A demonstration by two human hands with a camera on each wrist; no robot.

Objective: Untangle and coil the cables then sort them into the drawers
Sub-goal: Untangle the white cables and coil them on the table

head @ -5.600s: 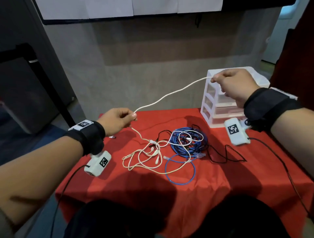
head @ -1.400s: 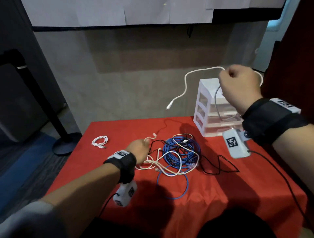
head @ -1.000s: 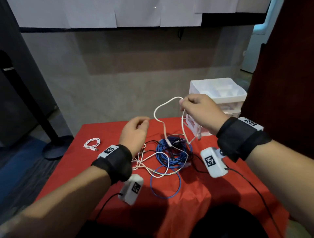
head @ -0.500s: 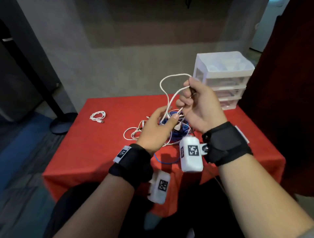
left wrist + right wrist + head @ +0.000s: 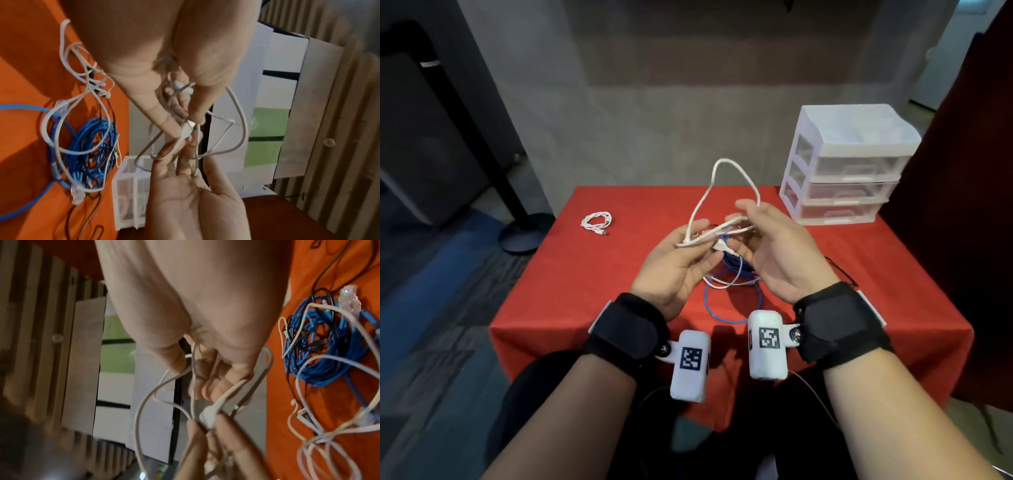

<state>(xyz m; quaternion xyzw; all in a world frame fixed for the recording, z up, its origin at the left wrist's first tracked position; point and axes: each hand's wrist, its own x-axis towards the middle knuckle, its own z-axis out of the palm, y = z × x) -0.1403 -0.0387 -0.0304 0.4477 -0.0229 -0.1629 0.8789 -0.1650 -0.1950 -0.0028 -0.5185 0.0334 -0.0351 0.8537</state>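
A white cable point(image 5: 722, 162) stands in a tall loop above my two hands over the red table point(image 5: 619, 274). My left hand point(image 5: 698, 240) pinches its white plug point(image 5: 188, 129) between thumb and fingertips. Facing it palm-up, my right hand point(image 5: 743, 219) has strands of the same cable point(image 5: 193, 369) running through its loosely curled fingers. Below the hands lies a tangle of blue cable point(image 5: 732, 301), thin black cable and more white cable point(image 5: 61, 121). A white three-drawer unit point(image 5: 849, 164) stands at the table's back right, drawers pushed in.
A small coiled white cable point(image 5: 596, 221) lies alone at the back left of the table. A black stand base point(image 5: 524, 233) sits on the floor beyond the table's left edge. A grey wall rises behind the table.
The right hand drew the white cable out of the tangle and brought it in. Both hands have come together low over the table, and the left hand has taken the plug end.
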